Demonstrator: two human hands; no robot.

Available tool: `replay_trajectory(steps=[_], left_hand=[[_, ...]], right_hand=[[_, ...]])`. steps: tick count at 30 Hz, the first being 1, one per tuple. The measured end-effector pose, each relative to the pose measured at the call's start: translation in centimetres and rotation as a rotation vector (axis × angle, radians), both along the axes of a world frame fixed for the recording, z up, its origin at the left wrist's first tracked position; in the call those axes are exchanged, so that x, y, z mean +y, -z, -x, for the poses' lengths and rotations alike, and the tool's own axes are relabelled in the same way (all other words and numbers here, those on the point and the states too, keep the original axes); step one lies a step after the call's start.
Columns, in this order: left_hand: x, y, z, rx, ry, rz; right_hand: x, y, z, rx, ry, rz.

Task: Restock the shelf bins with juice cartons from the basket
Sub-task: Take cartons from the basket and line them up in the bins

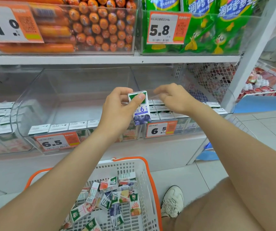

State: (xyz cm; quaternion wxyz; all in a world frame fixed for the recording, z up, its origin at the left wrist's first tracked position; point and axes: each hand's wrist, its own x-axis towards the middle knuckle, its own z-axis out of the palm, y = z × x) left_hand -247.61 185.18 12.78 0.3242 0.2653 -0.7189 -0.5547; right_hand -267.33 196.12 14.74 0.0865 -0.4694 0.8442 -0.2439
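Now L hand pinches a small white-and-blue juice carton in front of the right clear plastic shelf bin, R hand loose & empty; nxt, prob. drop it in there.

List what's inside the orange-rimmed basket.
Loose juice cartons lie jumbled in the basket, in several flavours. The left forearm covers its left side; what lies beneath cannot be seen.
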Motion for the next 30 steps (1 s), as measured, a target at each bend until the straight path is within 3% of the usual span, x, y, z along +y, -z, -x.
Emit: replay_trajectory(steps=[2, 4, 5, 9, 14, 18, 21, 26, 30], left_hand=[[0.2, -0.5, 0.1, 0.014, -0.013, -0.027], [0.7, -1.2, 0.3, 0.034, -0.010, -0.013], [1.0, -1.6, 0.4, 0.042, 0.003, -0.013], [1.4, -2.3, 1.5, 0.063, 0.089, 0.001], [1.1, 0.1, 1.9, -0.093, -0.017, 0.576], [1.5, 2.6, 2.1, -0.305, 0.131, 0.898], [1.6, 4.2, 2.4, -0.435, 0.141, 1.127], [1.6, 5.0, 2.6, -0.494, 0.086, 1.224], [1.4, 5.2, 2.7, -0.502, 0.094, 1.207]], right_hand=[[1.0, -1.3, -1.9, -0.228, -0.082, 0.215], [2.2, -2.2, -3.7, -0.428, -0.200, 0.281], [2.5, -2.2, -4.4, -0.437, -0.248, 0.286], [3.3, -2.0, -4.6, -0.346, -0.245, 0.344], [5.1, -1.7, -1.1, -0.076, 0.032, 0.455], [5.5, 0.2, 2.1, 0.178, 0.072, 0.326], [4.4, 1.7, 4.1, 0.237, 0.106, 0.198], [1.9, 2.8, 5.6, 0.244, 0.041, -0.048], [1.2, 3.2, 6.2, 0.133, 0.053, -0.230]])
